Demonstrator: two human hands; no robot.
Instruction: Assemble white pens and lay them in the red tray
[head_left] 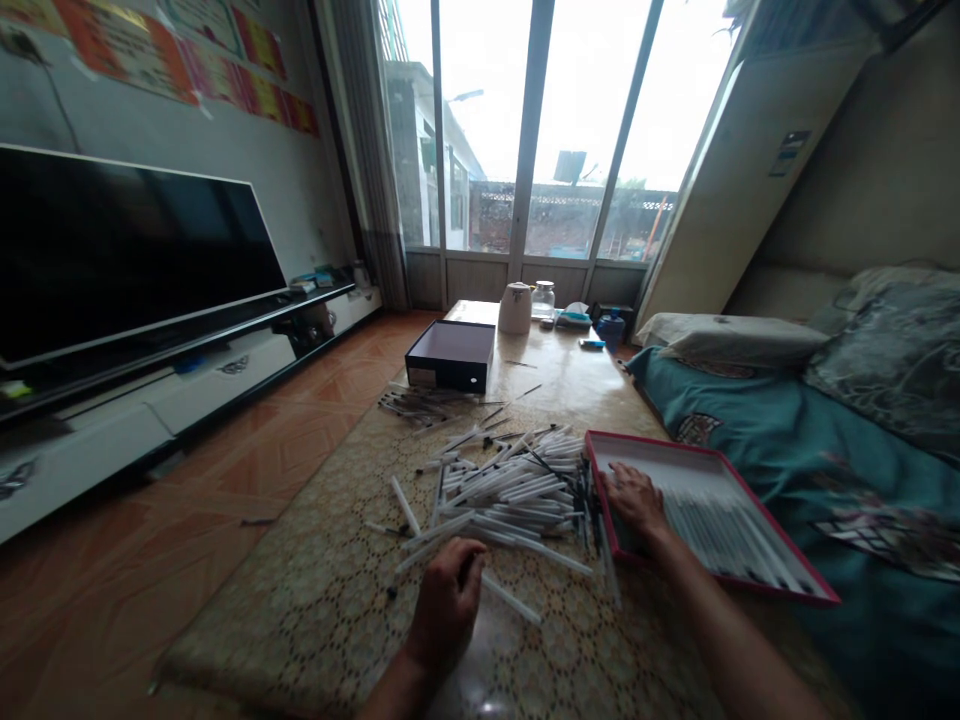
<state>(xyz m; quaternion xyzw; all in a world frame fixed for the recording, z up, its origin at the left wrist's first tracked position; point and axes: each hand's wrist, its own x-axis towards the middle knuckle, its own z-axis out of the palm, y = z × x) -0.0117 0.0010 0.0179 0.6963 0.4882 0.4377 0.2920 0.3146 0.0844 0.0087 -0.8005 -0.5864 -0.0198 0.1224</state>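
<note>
A loose heap of white tubes, which look like pen barrels, lies on the table with thin black pieces among them. My left hand is at the heap's near edge, its fingers curled and closed; what they hold, if anything, is hidden. A single white tube lies just right of it. My right hand rests with fingers stretched out at the left side of a shallow red-edged box. Inside that box, a row of clear, dark-tipped pens lies side by side.
A dark open box stands beyond the heap, with several thin dark-tipped sticks before it. Farther back on the patterned table are a beige kettle, a glass jar and a tissue pack. A teal-covered sofa borders the right side.
</note>
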